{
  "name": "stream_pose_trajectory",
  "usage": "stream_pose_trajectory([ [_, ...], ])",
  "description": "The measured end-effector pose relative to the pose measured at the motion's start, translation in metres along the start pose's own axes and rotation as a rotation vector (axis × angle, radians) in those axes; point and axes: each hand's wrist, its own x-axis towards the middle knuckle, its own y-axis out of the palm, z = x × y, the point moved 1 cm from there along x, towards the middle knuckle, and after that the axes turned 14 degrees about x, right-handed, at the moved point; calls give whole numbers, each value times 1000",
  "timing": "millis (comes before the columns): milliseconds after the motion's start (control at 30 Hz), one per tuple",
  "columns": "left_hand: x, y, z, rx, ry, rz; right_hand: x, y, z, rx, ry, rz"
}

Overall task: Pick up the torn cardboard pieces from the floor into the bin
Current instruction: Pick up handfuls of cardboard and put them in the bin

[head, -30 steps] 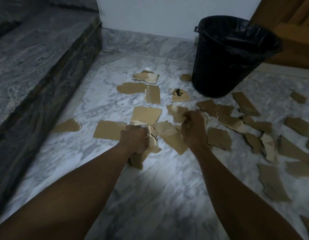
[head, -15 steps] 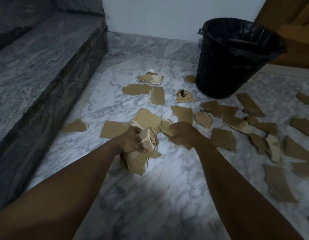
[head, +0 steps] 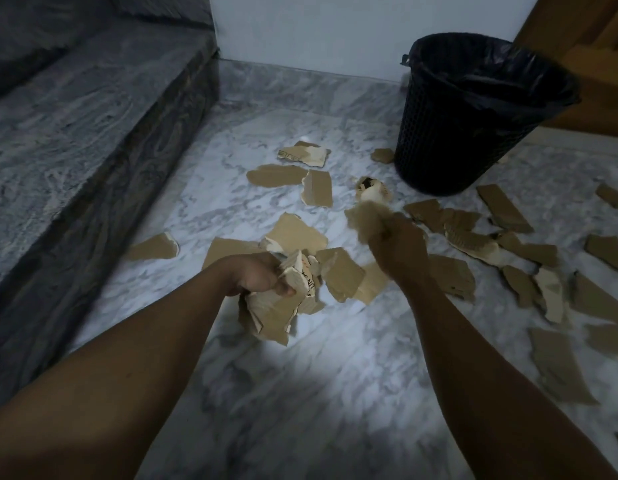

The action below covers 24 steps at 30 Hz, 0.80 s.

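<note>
My left hand (head: pixel 257 277) grips a bunch of torn cardboard pieces (head: pixel 280 306) just above the floor. To its right, my right hand (head: pixel 397 245) is blurred and holds a brown cardboard piece (head: pixel 368 218) that sticks out above the fist. Several more torn pieces lie on the marble floor (head: pixel 335 393), among them one with a dark print (head: pixel 371 190) just beyond the right hand. The black mesh bin (head: pixel 449 133) with a black liner stands at the far right, beyond both hands.
A dark stone step (head: pixel 93 140) runs along the left side. A white wall (head: pixel 318 32) closes the back and wooden panelling (head: pixel 591 53) stands behind the bin. Cardboard pieces (head: pixel 560 365) are strewn over the floor on the right.
My right hand picked a cardboard piece off the floor and has lifted it up and to the right, toward the bin. My left hand has kept hold of its bunch.
</note>
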Motion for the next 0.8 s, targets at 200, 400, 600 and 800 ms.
stream_pose_trajectory([
  [200, -3, -11, 7, 243, -2, -138, -2, 9, 14, 391, 381, 521],
  [400, 1, 1, 17, 249, -12, -205, -22, 60, 9, 35, 282, 527],
  [600, 1, 2, 21, 204, 9, -190, -13, 18, 32, 184, 158, 410],
  [800, 13, -6, 0, 128, 43, -156, 7, -9, -16, 322, 611, 224],
])
